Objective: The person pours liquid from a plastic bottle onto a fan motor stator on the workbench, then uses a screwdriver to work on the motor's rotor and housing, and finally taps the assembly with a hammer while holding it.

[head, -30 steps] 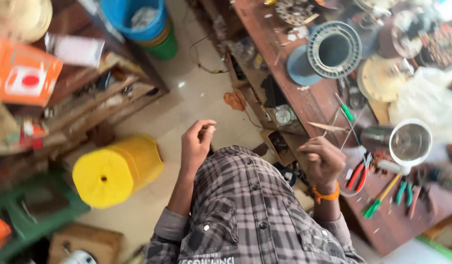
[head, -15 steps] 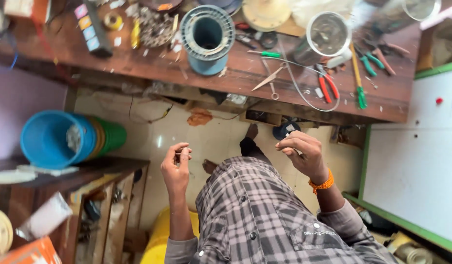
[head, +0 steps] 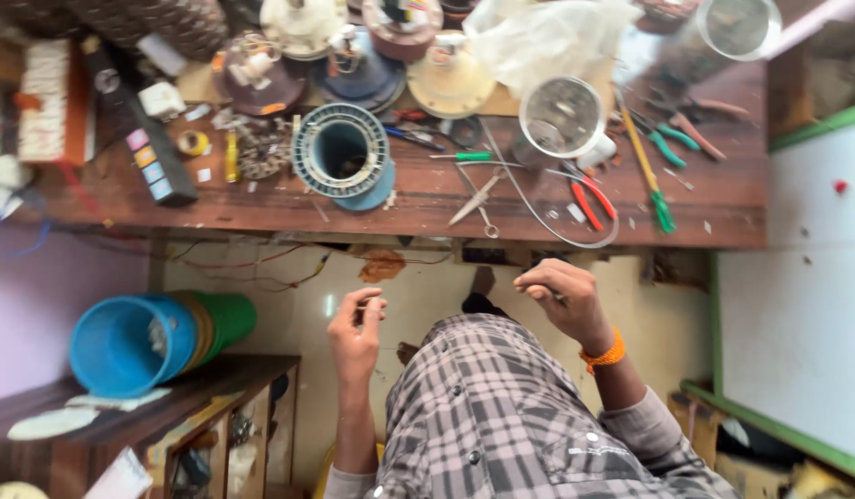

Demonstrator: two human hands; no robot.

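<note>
My left hand [head: 355, 325] is raised in front of my plaid shirt [head: 501, 416], thumb pinched against the fingertips on what looks like a very thin wire, barely visible. My right hand [head: 559, 298], with an orange band at the wrist, is up at the same height near the front edge of the wooden workbench [head: 427, 199]. Its fingers are curled and pinched on the same kind of thin strand. On the bench beyond lie a round ribbed motor stator [head: 341, 152], scissors [head: 476, 198], red pliers [head: 585, 203] and a green-handled screwdriver [head: 651, 176].
Fan motor parts, a clear plastic bag [head: 538, 42] and a metal cup [head: 562, 118] crowd the back of the bench. Stacked blue and green buckets [head: 136, 342] lie on a low wooden shelf at left. A white board with a green frame [head: 797, 305] stands at right.
The view has swung round, so the bench now runs across the top. Both hands stay raised and pinched in front of my chest, the right one a little closer to the bench edge.
</note>
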